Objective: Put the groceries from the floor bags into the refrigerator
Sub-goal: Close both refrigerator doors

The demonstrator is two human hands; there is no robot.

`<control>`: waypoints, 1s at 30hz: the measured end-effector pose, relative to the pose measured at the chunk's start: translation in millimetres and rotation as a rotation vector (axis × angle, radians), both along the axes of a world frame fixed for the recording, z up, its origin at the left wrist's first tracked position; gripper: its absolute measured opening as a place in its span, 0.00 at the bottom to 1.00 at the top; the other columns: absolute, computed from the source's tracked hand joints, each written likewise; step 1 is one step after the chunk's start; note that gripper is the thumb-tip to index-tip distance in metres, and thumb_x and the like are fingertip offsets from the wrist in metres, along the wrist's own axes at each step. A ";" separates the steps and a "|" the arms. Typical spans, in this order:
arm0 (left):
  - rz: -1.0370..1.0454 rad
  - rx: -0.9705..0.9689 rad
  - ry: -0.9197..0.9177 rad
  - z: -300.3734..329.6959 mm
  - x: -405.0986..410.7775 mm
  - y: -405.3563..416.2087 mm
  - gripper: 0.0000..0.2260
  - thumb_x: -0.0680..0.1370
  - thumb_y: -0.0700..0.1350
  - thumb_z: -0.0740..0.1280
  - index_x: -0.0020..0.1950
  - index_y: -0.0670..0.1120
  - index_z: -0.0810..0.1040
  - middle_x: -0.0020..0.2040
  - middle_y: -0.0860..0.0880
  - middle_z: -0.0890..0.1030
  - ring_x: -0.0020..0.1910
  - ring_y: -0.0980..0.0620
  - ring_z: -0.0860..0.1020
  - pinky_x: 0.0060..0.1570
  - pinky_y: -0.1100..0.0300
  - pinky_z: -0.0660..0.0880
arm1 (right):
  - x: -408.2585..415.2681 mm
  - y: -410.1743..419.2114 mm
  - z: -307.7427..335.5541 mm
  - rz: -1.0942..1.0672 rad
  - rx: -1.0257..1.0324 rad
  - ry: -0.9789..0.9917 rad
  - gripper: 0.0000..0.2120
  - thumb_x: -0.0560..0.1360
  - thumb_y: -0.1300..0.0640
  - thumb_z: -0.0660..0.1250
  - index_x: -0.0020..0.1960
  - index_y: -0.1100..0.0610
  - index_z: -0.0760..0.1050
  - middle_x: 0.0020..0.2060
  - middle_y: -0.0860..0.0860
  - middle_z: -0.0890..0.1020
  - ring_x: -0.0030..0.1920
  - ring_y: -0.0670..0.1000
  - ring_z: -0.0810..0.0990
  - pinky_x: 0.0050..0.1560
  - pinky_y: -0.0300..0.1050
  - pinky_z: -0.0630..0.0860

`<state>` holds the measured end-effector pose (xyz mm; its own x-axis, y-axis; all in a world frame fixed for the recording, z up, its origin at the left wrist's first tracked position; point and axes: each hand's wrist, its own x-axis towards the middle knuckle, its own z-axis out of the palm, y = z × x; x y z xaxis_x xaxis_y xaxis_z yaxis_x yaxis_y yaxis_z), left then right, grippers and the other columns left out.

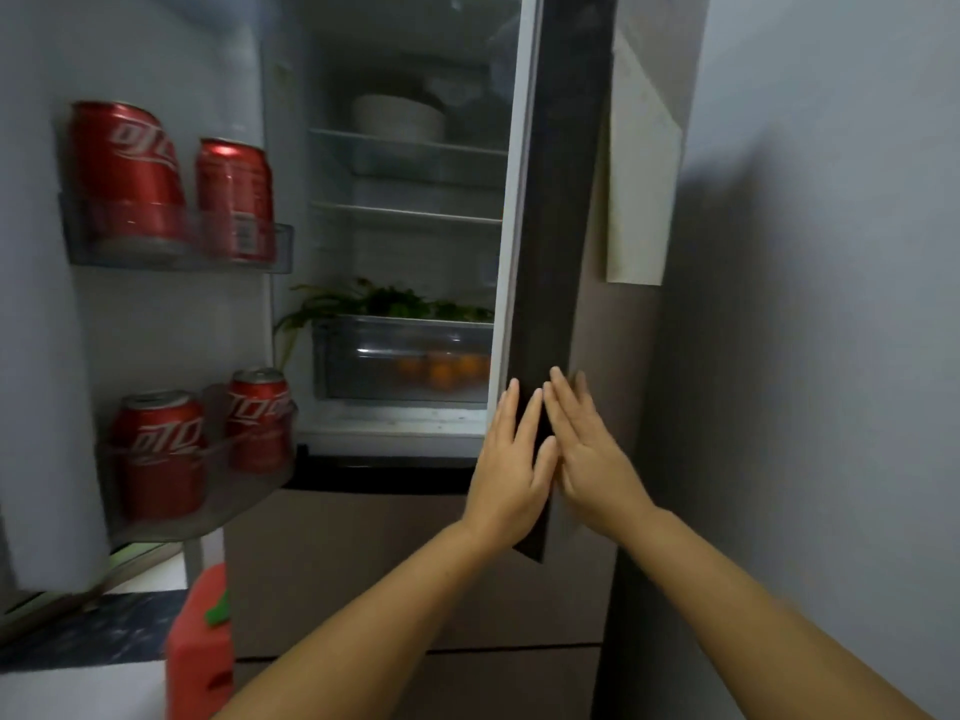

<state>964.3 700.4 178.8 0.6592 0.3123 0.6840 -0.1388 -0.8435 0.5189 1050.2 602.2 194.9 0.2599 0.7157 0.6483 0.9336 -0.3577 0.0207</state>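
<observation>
Standing open, the grey two-door refrigerator (405,241) fills the centre of the view, its dim white interior showing glass shelves. Groceries already sit inside: a clear plastic crisper drawer (405,361) at six o'clock of the cavity holds round orange fruit (441,368), leafy green vegetables (384,301) lie on the cover above it, and a white ceramic bowl (400,116) rests on the top shelf at twelve o'clock. Left of the cavity, at nine o'clock, the open left door (156,314) carries four red cola cans (124,168) in two clear racks, two upper and two lower.

At three o'clock of the cavity stands the dark edge of the right door (556,252), close to shut. Both hands lie flat against it near its lower end, fingers straight and holding nothing: the left hand (511,470) on the edge's inner side, the right hand (592,459) just beside it, thumbs nearly touching.

No floor bags are in view; only a red plastic object with a green mark (200,641) shows at seven o'clock, which I cannot identify.

Judging by this, the step in hand is working that right door, though whether pushing or pulling I cannot tell. Next comes bending to the bags, or closing the left door if loading is done.
</observation>
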 end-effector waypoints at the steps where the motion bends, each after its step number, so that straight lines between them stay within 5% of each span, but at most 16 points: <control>1: -0.032 -0.075 0.004 0.0 -0.4 13.2 0.24 0.83 0.52 0.51 0.78 0.56 0.47 0.79 0.56 0.43 0.77 0.60 0.44 0.75 0.59 0.50 | 1.0 19.7 -2.6 -0.005 -0.002 -0.048 0.30 0.81 0.57 0.53 0.76 0.52 0.39 0.76 0.46 0.39 0.77 0.50 0.36 0.76 0.47 0.46; 5: -0.135 -0.319 0.003 6.6 12.7 68.9 0.23 0.84 0.49 0.49 0.78 0.53 0.46 0.79 0.57 0.45 0.75 0.66 0.43 0.72 0.69 0.45 | 17.8 96.9 -6.6 -0.059 0.043 -0.143 0.30 0.76 0.54 0.49 0.77 0.57 0.48 0.77 0.51 0.50 0.78 0.50 0.43 0.75 0.52 0.48; 13: -0.151 -0.430 -0.049 0.9 76.5 153.6 0.25 0.84 0.48 0.49 0.77 0.54 0.40 0.79 0.57 0.45 0.77 0.61 0.47 0.77 0.53 0.50 | 73.4 199.2 -19.9 -0.244 -0.010 -0.249 0.42 0.71 0.54 0.68 0.78 0.57 0.49 0.78 0.54 0.47 0.78 0.54 0.45 0.73 0.60 0.46; 20: -0.154 -0.432 -0.154 -13.5 99.4 161.8 0.27 0.81 0.51 0.50 0.76 0.55 0.40 0.76 0.62 0.45 0.76 0.65 0.47 0.76 0.61 0.49 | 93.2 211.6 -29.2 -0.242 0.038 -0.329 0.40 0.73 0.55 0.64 0.78 0.57 0.46 0.78 0.53 0.43 0.77 0.53 0.38 0.74 0.61 0.44; 30: -0.091 -0.446 -0.090 15.2 44.5 149.2 0.22 0.83 0.47 0.54 0.78 0.49 0.55 0.77 0.51 0.60 0.75 0.57 0.59 0.75 0.56 0.58 | 57.4 189.5 -4.8 -0.142 -0.004 -0.133 0.34 0.76 0.56 0.62 0.78 0.58 0.52 0.78 0.54 0.47 0.78 0.54 0.43 0.75 0.62 0.43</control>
